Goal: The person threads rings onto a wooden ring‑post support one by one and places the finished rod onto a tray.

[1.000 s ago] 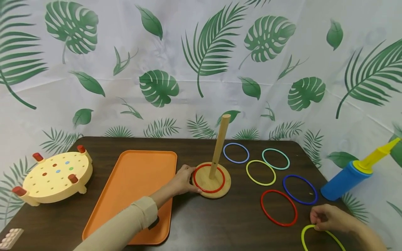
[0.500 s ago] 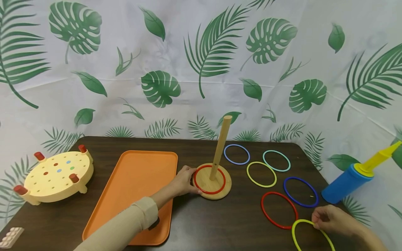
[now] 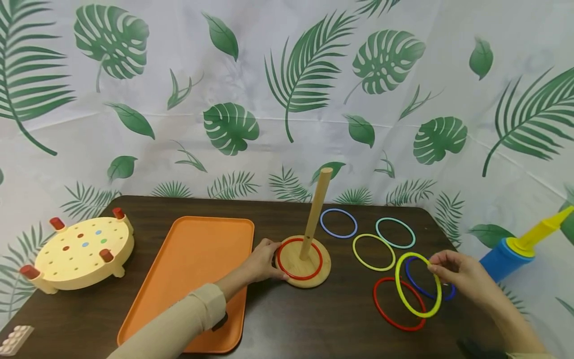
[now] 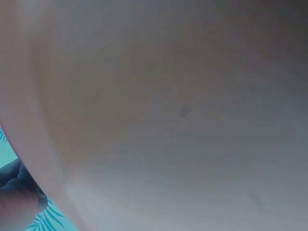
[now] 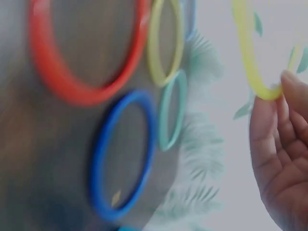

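My right hand [image 3: 462, 278] pinches the yellow-green ring [image 3: 418, 285] at its far edge, fingertips [image 5: 288, 84] closed on the rim, so the ring hangs tilted in the air, clear of the table [image 3: 296, 319]. It sits right of the wooden peg [image 3: 316, 213] and nearer me, hovering over the red ring [image 3: 398, 303] and the dark blue ring [image 3: 429, 285] that lie flat below it. My left hand [image 3: 263, 260] curls against the left edge of the round wooden base [image 3: 309, 260] that carries the peg; I judge it is steadying the stand. One red ring [image 3: 299, 259] already lies on that base around the peg.

I judge the step in hand to be carrying a lifted ring toward the peg. The next move calls for raising the ring above the peg's top, levelling it, centring the hole over the tip and letting go.

Beyond the peg to its right lie a light blue ring [image 3: 338, 223], a teal ring [image 3: 395, 233] and a yellow ring [image 3: 373, 252]. Left of the peg lies an orange tray [image 3: 193, 269].
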### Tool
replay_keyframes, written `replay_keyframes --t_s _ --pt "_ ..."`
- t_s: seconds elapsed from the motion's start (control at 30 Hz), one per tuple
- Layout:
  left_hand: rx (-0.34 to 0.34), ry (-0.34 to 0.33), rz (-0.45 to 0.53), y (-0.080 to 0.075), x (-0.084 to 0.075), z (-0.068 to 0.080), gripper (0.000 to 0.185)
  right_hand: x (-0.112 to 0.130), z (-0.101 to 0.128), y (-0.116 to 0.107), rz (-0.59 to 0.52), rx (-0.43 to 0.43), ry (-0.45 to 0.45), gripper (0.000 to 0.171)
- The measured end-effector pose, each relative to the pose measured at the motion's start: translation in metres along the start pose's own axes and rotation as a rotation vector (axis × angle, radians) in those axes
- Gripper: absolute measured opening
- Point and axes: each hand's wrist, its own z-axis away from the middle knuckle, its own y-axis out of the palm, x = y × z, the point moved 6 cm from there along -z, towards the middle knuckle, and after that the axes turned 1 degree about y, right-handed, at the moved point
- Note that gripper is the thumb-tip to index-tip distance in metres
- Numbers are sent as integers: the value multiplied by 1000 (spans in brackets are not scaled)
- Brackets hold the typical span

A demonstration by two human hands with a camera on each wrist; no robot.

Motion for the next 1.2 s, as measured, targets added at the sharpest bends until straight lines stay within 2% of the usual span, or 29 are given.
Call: replay_keyframes --t_s 0.17,0.3,0.5,0.6,0.73,0.93,1.2 --pt "6 -12 1 1 0 1 82 30 -22 -10 -104 -138 80 12" --pt "5 -15 9 1 0 1 82 55 -38 -16 -243 -214 111 3" --pt "3 -14 3 1 1 1 82 99 -64 -18 -607 -305 40 7" --pt "1 -10 -3 0 1 1 82 119 -76 -15 -677 -324 19 6" --pt "-3 -2 5 0 0 1 81 141 -90 -9 -694 -327 7 5" --pt "-9 13 5 -1 -1 2 81 167 -109 8 -644 -315 -16 3" --pt "-12 -3 -6 0 0 2 83 183 -130 37 -546 -256 29 18"
